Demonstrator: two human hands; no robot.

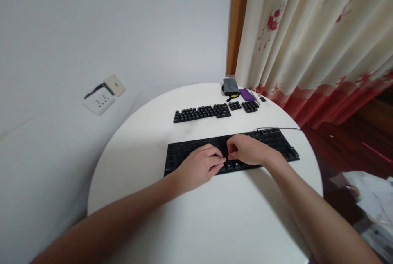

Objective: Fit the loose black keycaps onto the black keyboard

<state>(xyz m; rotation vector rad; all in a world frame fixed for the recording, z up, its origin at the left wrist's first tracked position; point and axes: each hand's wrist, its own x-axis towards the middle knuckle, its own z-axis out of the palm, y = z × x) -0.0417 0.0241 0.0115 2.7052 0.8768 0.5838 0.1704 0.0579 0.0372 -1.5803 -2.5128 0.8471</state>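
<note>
A black keyboard base (190,149) with its keycaps off lies across the round white table (215,219). Both hands rest on its middle. My left hand (201,165) has its fingers curled down onto the base. My right hand (247,149) is pinched at thumb and forefinger, right beside the left fingertips; what it pinches is too small to make out. Behind the base, the removed black keycaps (202,112) sit in rows, with two smaller groups (250,106) to their right.
A grey pouch (230,86), a purple object (246,94) and a few small tools lie at the table's far edge. A cable (276,128) leaves the keyboard rightwards. A wall socket (101,99) is on the left; a flowered curtain (307,43) hangs on the right.
</note>
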